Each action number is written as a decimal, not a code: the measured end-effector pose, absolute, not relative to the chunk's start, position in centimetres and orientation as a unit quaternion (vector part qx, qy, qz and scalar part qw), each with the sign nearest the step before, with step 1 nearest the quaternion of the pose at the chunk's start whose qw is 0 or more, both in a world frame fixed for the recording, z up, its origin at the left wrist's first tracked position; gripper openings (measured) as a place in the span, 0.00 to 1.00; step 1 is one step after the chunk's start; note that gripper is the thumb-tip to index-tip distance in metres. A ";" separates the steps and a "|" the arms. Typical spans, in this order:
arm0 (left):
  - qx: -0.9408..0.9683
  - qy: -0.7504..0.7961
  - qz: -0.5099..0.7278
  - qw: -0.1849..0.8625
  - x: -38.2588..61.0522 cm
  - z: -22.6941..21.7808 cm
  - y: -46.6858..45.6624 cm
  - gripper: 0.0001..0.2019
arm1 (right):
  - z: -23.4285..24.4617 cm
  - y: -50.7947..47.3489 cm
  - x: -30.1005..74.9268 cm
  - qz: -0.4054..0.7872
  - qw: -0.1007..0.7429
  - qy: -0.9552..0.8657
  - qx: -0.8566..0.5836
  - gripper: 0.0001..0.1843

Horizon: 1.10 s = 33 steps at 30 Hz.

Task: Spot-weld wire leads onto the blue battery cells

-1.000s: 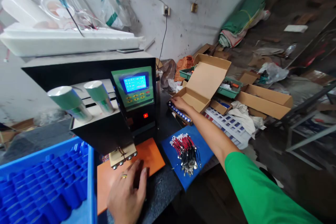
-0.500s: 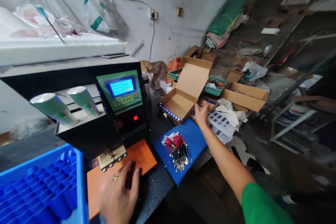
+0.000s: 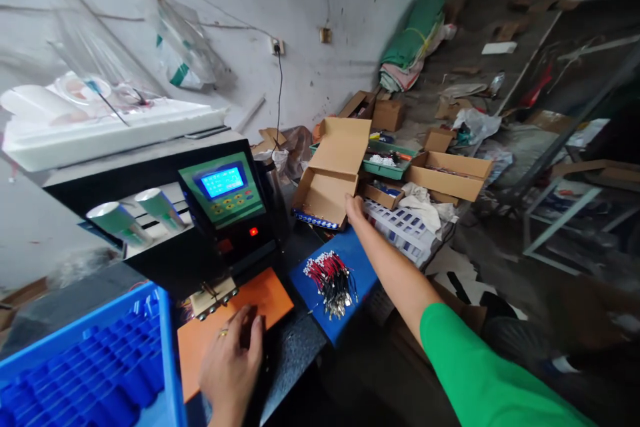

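With my right arm stretched forward, my right hand (image 3: 354, 207) grips the right side of an open cardboard box (image 3: 330, 192), fingers closed at its edge. The lid stands raised at the back, and a row of small blue-and-white round pieces (image 3: 315, 219) runs along the front edge. My left hand (image 3: 233, 357) rests on an orange board (image 3: 270, 297), thumb and fingers apart, holding nothing. Just beyond it is the pale front block (image 3: 214, 298) of a black machine (image 3: 235, 213) with a lit display. A bundle of red and black wires with white connectors (image 3: 333, 283) lies on a blue mat (image 3: 363, 257).
A blue crate (image 3: 173, 360) of blue cylindrical pieces stands at the left. Behind the box are green trays (image 3: 385, 170), another cardboard box (image 3: 453, 177) and a white plastic basket (image 3: 400, 230). White foam (image 3: 115, 123) lies on the machine.
The cardboard box has shifted left and turned slightly toward the machine, with my right hand still on its side. My left hand stays on the orange board. The camera view has swung somewhat.
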State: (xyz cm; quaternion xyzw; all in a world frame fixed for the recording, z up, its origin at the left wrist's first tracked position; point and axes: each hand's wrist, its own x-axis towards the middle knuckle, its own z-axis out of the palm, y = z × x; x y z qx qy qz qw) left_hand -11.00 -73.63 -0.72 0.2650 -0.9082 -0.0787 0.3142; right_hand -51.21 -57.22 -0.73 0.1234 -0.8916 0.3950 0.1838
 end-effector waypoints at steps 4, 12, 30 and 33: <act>0.280 -0.904 -0.090 0.310 -11.1 -0.9 -73.8 0.16 | 1.0 -56.3 -52.2 0.496 0.191 -0.842 0.085 0.25; 0.289 -0.902 -0.096 0.308 -11.3 -0.7 -73.5 0.17 | -1.3 -53.2 -49.1 0.656 0.178 -0.710 0.185 0.27; 0.137 -0.951 -0.199 0.190 -19.0 3.3 -72.0 0.16 | -5.0 -51.9 -46.0 0.677 0.121 -0.696 0.205 0.30; 0.131 -0.983 -0.094 0.093 -23.9 4.2 -71.1 0.13 | -5.2 -52.0 -46.0 0.678 0.114 -0.698 0.201 0.30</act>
